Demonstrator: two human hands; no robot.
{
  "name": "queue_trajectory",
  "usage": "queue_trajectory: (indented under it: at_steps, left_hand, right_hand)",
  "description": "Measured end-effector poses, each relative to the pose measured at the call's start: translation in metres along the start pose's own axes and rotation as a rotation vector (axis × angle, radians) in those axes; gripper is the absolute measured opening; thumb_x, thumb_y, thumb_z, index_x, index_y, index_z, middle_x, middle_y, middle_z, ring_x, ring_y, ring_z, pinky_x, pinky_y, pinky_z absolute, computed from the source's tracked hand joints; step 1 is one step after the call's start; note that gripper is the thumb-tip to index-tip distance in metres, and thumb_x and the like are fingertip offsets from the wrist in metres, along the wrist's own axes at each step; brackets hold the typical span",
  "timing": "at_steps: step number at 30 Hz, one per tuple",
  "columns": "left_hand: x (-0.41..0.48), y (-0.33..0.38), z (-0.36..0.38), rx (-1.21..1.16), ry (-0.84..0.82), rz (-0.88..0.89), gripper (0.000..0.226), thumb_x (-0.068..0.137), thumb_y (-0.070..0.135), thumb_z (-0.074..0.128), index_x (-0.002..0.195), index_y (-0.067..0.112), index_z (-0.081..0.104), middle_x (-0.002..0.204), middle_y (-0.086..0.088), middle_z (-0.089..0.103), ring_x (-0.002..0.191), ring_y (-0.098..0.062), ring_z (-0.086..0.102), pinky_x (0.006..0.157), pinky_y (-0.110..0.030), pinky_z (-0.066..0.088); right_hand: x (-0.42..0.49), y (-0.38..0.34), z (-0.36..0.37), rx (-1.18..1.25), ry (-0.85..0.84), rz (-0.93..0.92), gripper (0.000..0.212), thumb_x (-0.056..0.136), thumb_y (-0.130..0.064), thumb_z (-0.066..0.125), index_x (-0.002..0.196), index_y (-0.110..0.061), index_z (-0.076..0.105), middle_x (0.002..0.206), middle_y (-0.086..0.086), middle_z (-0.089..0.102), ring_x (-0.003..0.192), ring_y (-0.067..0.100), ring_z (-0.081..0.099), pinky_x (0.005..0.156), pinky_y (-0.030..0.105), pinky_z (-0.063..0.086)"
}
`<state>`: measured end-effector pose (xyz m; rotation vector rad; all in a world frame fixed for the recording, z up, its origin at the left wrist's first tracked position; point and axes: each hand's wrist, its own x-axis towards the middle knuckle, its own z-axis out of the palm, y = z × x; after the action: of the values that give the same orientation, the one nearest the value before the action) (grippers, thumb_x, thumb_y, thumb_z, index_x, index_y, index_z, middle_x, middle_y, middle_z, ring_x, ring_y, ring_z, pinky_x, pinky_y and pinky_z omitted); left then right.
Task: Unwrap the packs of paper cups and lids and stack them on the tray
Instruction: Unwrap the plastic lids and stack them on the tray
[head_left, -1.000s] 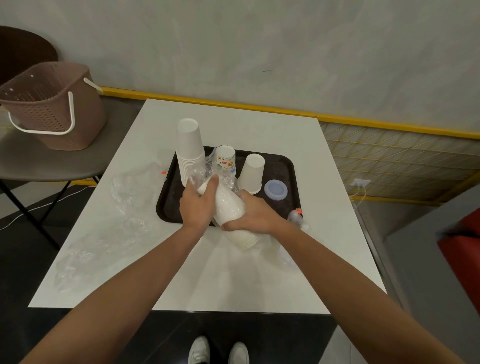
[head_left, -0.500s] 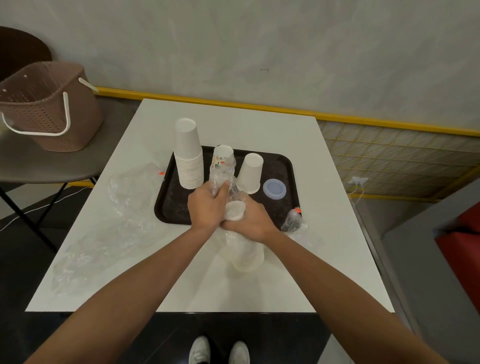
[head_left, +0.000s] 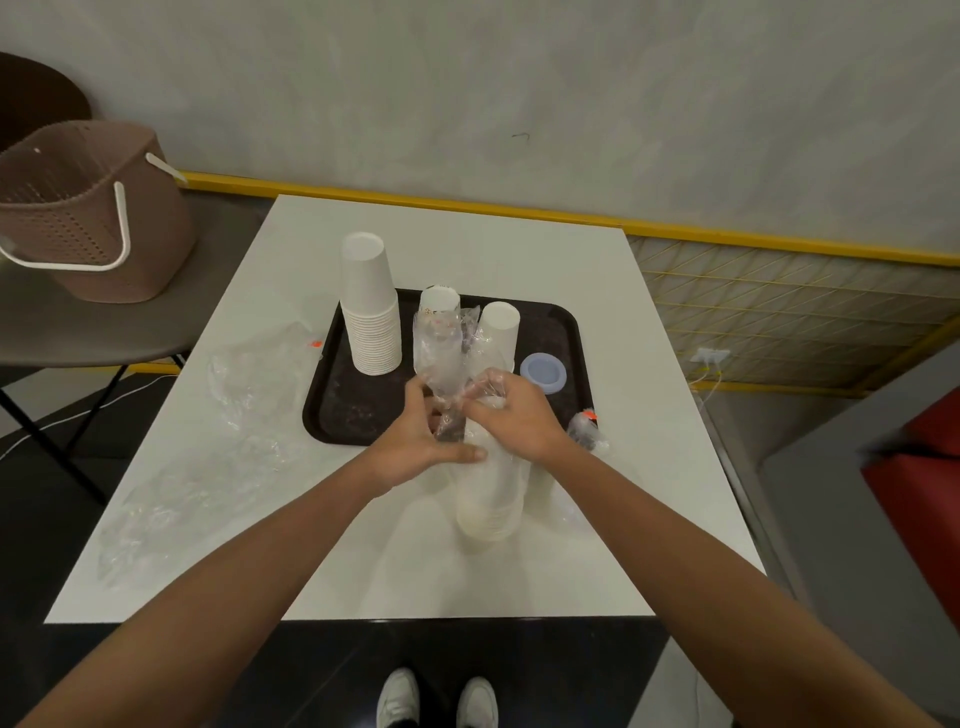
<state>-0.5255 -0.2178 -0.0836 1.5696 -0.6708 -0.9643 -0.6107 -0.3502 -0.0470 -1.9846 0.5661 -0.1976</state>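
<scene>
One tray (head_left: 563, 332) sits on the white surface (head_left: 519, 249), carrying three upside-down cup stacks (head_left: 370, 306) and one lid (head_left: 543, 372). A fourth cup stack (head_left: 491, 499) stands on the surface just near of the tray, inside one clear wrapper (head_left: 441, 348). The left hand (head_left: 415, 436) and right hand (head_left: 514, 410) both pinch this wrapper closed-fingered above that stack. Two loose wrappers (head_left: 249, 374) lie left.

Your forearms are bare right up to the frame edge, no sleeves showing. Left hand (head_left: 415, 441) and right hand (head_left: 517, 415) are bare too: no gloves, no rings, no watch or wristband. At the bottom edge you wear white shoes (head_left: 436, 699), rounded toes, side by side.
</scene>
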Motion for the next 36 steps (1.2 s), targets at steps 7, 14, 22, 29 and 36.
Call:
queue_trajectory:
  at_steps: [7, 14, 22, 29, 36]
  left_hand:
    - [0.0, -0.008, 0.015, 0.492, -0.008, -0.017, 0.071, 0.053, 0.042, 0.088, 0.113, 0.017, 0.06, 0.108, -0.005, 0.066, 0.1, -0.021, 0.062, 0.091, -0.038, 0.051]
    - [-0.007, 0.007, 0.024, 0.457, 0.015, 0.101, 0.062, 0.063, 0.023, 0.087, 0.115, 0.03, 0.054, 0.098, 0.022, 0.058, 0.091, 0.002, 0.057, 0.074, 0.0, 0.039]
    - [-0.005, 0.023, 0.025, 0.272, 0.075, 0.183, 0.066, 0.062, 0.038, 0.086, 0.12, 0.024, 0.058, 0.11, 0.011, 0.067, 0.102, -0.001, 0.063, 0.091, -0.024, 0.05]
    - [-0.002, 0.046, 0.021, 0.141, 0.158, 0.235, 0.057, 0.069, 0.038, 0.08, 0.12, 0.022, 0.06, 0.114, 0.007, 0.068, 0.109, -0.007, 0.062, 0.099, -0.036, 0.048]
    - [-0.005, 0.067, 0.011, -0.04, 0.227, 0.217, 0.026, 0.088, 0.001, 0.06, 0.108, 0.019, 0.059, 0.096, -0.003, 0.068, 0.082, -0.008, 0.068, 0.071, -0.017, 0.053]
  right_hand:
    - [-0.01, 0.001, -0.003, -0.005, -0.061, -0.026, 0.017, 0.077, -0.014, 0.074, 0.074, -0.024, 0.061, 0.079, -0.011, 0.063, 0.075, 0.001, 0.059, 0.067, 0.008, 0.042]
    - [-0.016, 0.007, -0.008, 0.058, -0.004, -0.015, 0.016, 0.074, -0.012, 0.078, 0.082, -0.01, 0.065, 0.078, -0.001, 0.067, 0.074, 0.009, 0.064, 0.068, 0.015, 0.05]
    - [-0.014, -0.006, -0.015, 0.166, 0.03, -0.114, 0.021, 0.079, -0.014, 0.075, 0.095, -0.019, 0.063, 0.088, 0.0, 0.071, 0.087, 0.018, 0.07, 0.085, 0.04, 0.056]
    - [-0.004, -0.028, -0.024, 0.13, 0.117, -0.168, 0.025, 0.076, -0.032, 0.076, 0.096, -0.027, 0.062, 0.092, 0.004, 0.071, 0.088, 0.02, 0.069, 0.081, 0.047, 0.056]
    - [0.001, -0.048, -0.029, 0.157, 0.208, -0.249, 0.042, 0.087, -0.03, 0.066, 0.122, -0.023, 0.044, 0.081, 0.001, 0.066, 0.073, 0.007, 0.064, 0.069, 0.018, 0.051]
